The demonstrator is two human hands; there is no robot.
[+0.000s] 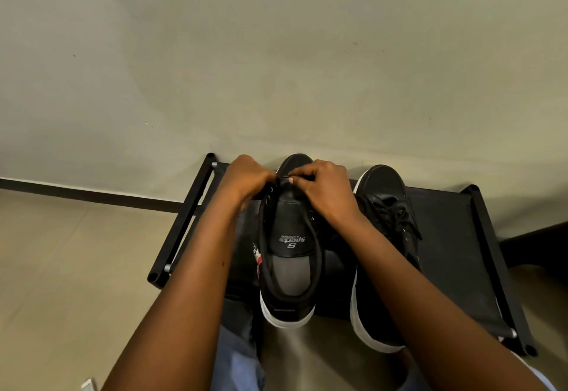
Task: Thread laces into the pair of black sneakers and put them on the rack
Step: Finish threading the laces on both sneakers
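Note:
A black sneaker with a white sole (289, 270) stands on the black rack (455, 255), heel toward me, its tongue reading "Sports Running". A black lace (284, 179) runs across its lowest eyelets near the toe. My left hand (247, 177) pinches the lace at the left eyelet row. My right hand (325, 187) pinches the same lace at the right row. The second black sneaker (384, 206) sits to the right on the rack with its laces threaded and tied, partly hidden behind my right forearm.
The rack stands against a pale wall (276, 52) with a dark baseboard (92, 195). Beige floor tiles (61, 267) lie to the left. My knees in blue trousers (236, 357) are just below the rack's near edge.

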